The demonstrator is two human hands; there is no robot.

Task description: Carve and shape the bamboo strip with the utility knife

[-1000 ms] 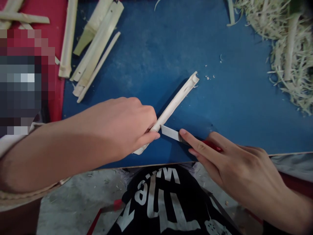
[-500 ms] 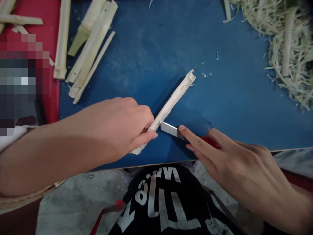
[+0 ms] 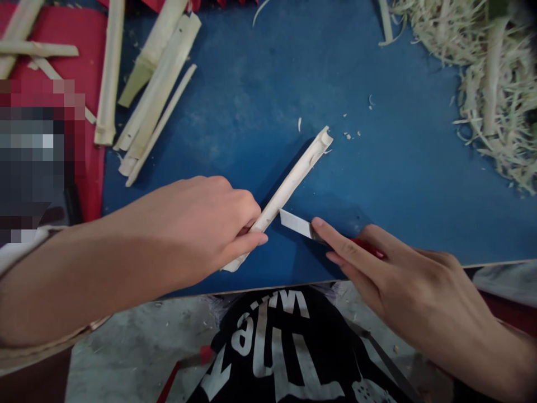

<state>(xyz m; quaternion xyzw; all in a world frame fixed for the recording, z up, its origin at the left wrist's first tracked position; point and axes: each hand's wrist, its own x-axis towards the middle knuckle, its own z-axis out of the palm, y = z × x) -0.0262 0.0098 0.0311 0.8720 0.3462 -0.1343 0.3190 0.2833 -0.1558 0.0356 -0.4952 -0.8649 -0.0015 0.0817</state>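
Note:
My left hand (image 3: 201,229) is closed around the near end of a pale, peeled stalk (image 3: 296,176) that lies slanted on the blue board (image 3: 260,101), its far end pointing up and right. My right hand (image 3: 403,285) grips a knife with a red handle (image 3: 369,249), forefinger stretched along the back of the blade. The bright blade (image 3: 296,223) lies low over the board, its tip just right of the stalk, close to my left fingertips.
Several pale stalk pieces (image 3: 155,89) lie at the board's upper left, some on a red surface (image 3: 88,67). A heap of thin shavings (image 3: 490,84) fills the upper right. Small chips (image 3: 348,134) dot the board. My black printed shirt (image 3: 285,347) is below the board's near edge.
The blade has slid a little along the stalk and now sits slightly off it. A new small chip lies on the board above the stalk. My left hand keeps its hold.

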